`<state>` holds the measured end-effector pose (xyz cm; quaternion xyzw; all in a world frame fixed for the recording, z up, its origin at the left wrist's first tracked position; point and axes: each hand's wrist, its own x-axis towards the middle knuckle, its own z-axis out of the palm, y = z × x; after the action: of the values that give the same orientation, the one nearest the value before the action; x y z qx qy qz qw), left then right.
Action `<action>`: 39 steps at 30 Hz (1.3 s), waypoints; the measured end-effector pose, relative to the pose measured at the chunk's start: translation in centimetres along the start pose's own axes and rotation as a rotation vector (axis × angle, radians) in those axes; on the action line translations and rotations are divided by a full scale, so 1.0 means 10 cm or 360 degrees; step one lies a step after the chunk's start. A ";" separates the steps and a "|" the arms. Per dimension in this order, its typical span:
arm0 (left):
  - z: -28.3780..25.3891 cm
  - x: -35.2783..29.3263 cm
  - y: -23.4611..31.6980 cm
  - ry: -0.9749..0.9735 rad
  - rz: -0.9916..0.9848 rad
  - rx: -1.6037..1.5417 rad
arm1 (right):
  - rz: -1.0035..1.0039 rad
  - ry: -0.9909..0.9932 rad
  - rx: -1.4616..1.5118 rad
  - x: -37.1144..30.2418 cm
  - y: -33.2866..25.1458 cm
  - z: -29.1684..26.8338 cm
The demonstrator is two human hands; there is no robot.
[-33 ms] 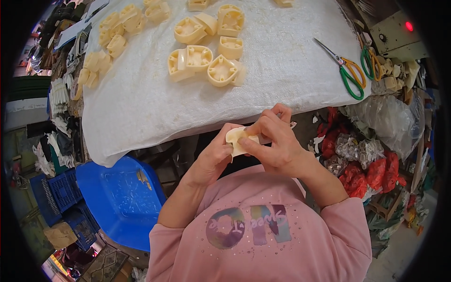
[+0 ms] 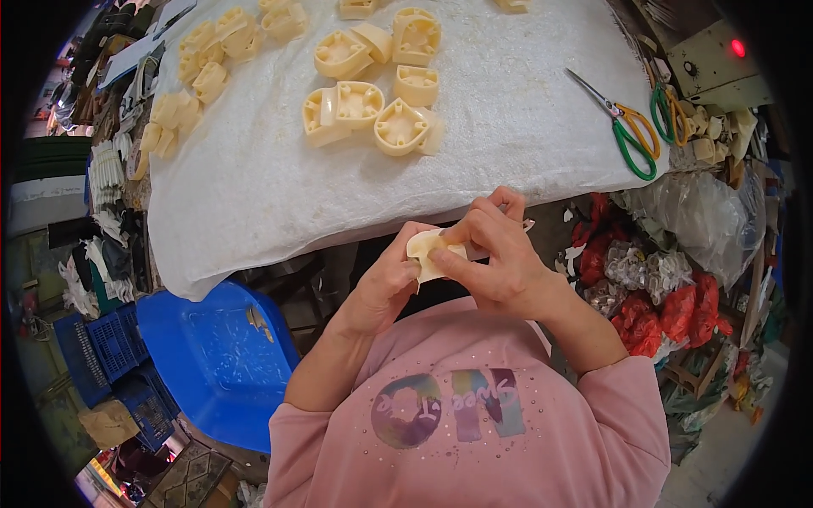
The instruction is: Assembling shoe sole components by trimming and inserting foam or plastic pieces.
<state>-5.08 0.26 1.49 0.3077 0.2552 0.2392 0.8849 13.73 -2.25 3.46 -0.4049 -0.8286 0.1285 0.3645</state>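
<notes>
In front of my chest, just off the near edge of the cloth-covered table (image 2: 525,144), I hold a cream molded plastic part (image 2: 426,247). My left hand (image 2: 391,275) is closed on its left side, fingers wrapped round it. The thumb of my right hand (image 2: 494,254) presses on the part's face while the other fingers curl behind. A small shiny tip (image 2: 529,225) shows beside the right hand; what it belongs to is hidden. More cream plastic parts (image 2: 401,127), hollow and with rounded ends, lie on the cloth ahead, some leaning together.
Green-and-orange-handled scissors (image 2: 633,140) lie at the table's right, next to a second pair (image 2: 667,114). A blue plastic tub (image 2: 224,364) stands low on the left beside dark blue crates (image 2: 118,347). Red plastic bags (image 2: 677,313) and clear bags (image 2: 703,212) are heaped on the right.
</notes>
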 end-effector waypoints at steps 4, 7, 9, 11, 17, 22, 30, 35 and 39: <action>-0.03 0.03 -0.05 0.0120 0.0062 0.0203 | -0.0015 -0.0031 -0.0039 0.03 0.00 0.01; -0.02 0.03 -0.10 0.0174 0.0121 0.0198 | 0.0044 -0.0052 -0.0015 0.02 0.05 -0.01; 0.06 0.02 -0.06 0.0302 0.0312 0.0327 | 0.0076 -0.0035 0.0027 0.04 0.07 -0.02; 0.05 0.01 -0.04 0.0449 0.0721 0.0581 | 0.0111 -0.0016 0.0068 0.05 0.08 -0.04; 0.00 -0.03 -0.13 0.0556 0.1109 0.0684 | 0.0205 -0.0035 0.0058 0.04 0.09 -0.06; -0.03 0.02 -0.19 0.0525 0.1170 0.0650 | 0.0247 -0.0089 0.0165 0.03 0.09 -0.07; 0.13 0.02 -0.08 0.0701 0.1347 0.1330 | 0.0208 -0.0181 0.0153 0.05 0.10 -0.10; 0.13 0.01 -0.04 0.0659 0.1463 0.1789 | 0.0181 -0.0280 0.0195 0.05 0.08 -0.10; 0.16 0.03 -0.08 0.0638 0.1598 0.1790 | 0.0207 -0.0355 0.0262 0.06 0.06 -0.10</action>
<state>-3.70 -0.78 1.98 0.7397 0.3234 0.4967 0.3186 14.52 -1.52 4.17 -0.4096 -0.8228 0.2635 0.2930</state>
